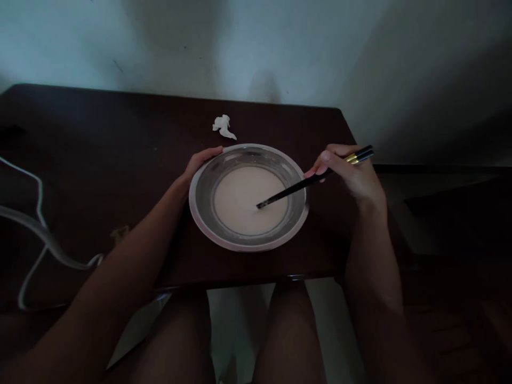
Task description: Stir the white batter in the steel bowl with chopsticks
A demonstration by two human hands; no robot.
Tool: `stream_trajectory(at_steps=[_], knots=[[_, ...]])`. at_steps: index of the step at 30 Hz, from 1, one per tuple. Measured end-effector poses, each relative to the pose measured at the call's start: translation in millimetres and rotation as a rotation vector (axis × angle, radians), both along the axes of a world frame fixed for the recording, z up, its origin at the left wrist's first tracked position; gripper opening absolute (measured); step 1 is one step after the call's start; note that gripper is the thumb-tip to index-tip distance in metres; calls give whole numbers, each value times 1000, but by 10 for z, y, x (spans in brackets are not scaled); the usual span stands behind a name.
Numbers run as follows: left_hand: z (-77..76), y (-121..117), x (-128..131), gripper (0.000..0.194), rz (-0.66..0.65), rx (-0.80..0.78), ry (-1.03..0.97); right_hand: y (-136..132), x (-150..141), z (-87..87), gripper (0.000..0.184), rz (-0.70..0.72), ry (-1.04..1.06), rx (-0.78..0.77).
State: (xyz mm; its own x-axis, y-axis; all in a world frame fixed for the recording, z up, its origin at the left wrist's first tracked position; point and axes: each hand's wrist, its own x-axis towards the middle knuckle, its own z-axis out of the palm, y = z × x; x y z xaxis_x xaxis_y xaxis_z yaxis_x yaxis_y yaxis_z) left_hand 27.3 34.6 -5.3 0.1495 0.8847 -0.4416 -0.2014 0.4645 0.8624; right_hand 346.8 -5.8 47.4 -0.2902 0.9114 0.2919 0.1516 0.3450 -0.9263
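Observation:
A wide metal bowl stands on the dark table near its front edge, with a smooth, pale off-white mixture in it. My left hand grips the bowl's far left side, its fingers along the outside of the rim and partly hidden. In my right hand, at the bowl's right, is a pair of black chopsticks with gold bands near the top. They slant down to the left, and their tips, coated with some of the mixture, touch its surface near the middle.
A crumpled white tissue lies behind the bowl. White cables loop over the table's left side. A pale wall rises along the table's back edge, and my knees are below the front edge.

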Motion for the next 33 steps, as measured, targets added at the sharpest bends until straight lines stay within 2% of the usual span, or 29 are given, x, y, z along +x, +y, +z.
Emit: stream_trajectory(at_steps=[4, 10, 12, 15, 18, 21, 23, 27, 29, 31, 33], knots=[[5, -10, 10, 26, -18, 20, -4, 18, -57, -32, 39, 90, -51, -10], [80, -41, 55, 29, 27, -40, 3, -2, 12, 6, 43, -34, 15, 25], [82, -37, 54, 28, 29, -50, 10, -13, 8, 12, 43, 15, -7, 11], [56, -26, 40, 27, 11, -52, -19, 11, -23, -23, 34, 84, -55, -4], [26, -15, 27, 28, 0, -31, -49, 39, 5, -48, 29, 32, -35, 16], [22, -10, 23, 28, -3, -17, -40, 23, 51, -25, 36, -35, 8, 23], [31, -12, 25, 27, -6, -16, -19, 7, 37, -14, 37, 3, 3, -6], [38, -23, 42, 29, 0, 12, -9, 22, -30, -48, 28, 109, -27, -34], [29, -26, 51, 29, 12, 17, -31, 30, -2, -54, 27, 49, -8, -10], [20, -25, 56, 28, 17, 9, -49, 20, 63, -33, 32, -57, 20, 21], [18, -23, 57, 28, 23, 1, -45, -2, 110, -4, 38, -97, 34, 27]])
